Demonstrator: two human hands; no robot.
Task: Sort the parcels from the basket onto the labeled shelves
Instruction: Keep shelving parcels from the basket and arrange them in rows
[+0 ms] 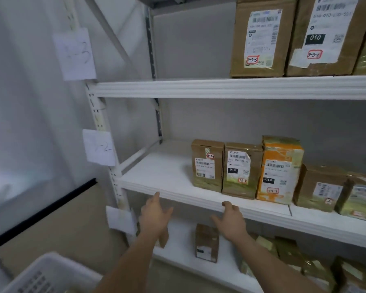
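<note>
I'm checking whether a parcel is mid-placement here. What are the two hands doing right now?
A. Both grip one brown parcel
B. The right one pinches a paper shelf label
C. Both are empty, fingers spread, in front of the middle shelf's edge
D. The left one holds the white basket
C: the left hand and right hand hold nothing, fingers spread before the middle shelf edge.

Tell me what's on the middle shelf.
Middle shelf: five parcels upright in a row at its right, among them an orange parcel; its left part is bare. Whatever stands behind the row is hidden.
</note>
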